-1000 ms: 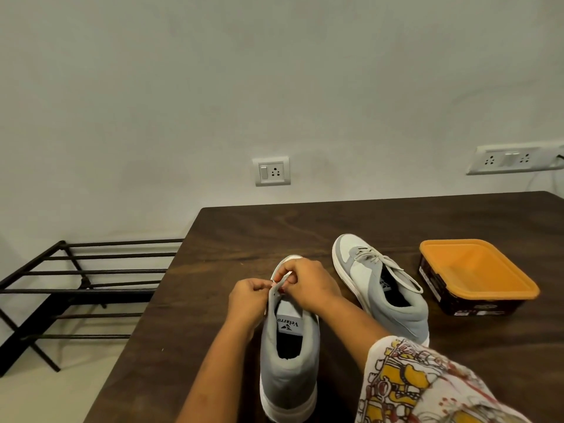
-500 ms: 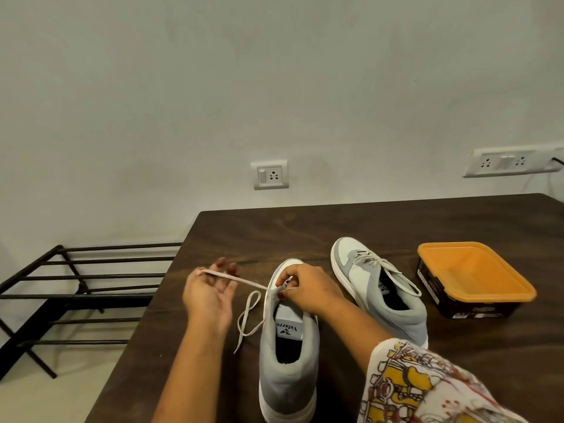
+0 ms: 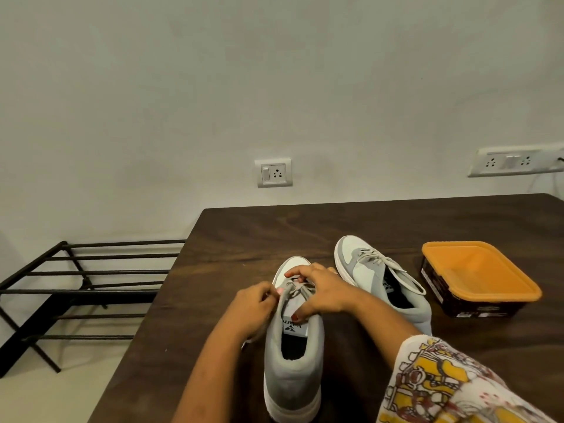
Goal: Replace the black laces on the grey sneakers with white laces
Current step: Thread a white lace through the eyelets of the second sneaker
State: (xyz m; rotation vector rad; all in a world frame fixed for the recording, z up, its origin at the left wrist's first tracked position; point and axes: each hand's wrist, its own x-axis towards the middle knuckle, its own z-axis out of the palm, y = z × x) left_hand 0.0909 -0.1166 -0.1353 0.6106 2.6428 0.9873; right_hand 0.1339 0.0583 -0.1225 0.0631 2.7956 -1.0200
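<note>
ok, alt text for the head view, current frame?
A person laces a grey sneaker on a dark wooden table: the left hand pinches the white lace at the eyelets, the right hand grips the laced front. A second sneaker, already laced white, and an orange-topped tub sit to the right.

Soft, even indoor light gives the plain pale wall (image 3: pixel 274 71) a dull greenish cast and the dark brown wooden tabletop (image 3: pixel 274 233) a faint sheen toward its far edge. Shadows are weak and diffuse. The wide lens splays the tabletop's side edges outward, and the left hand (image 3: pixel 253 309) looks slightly smeared.
</note>
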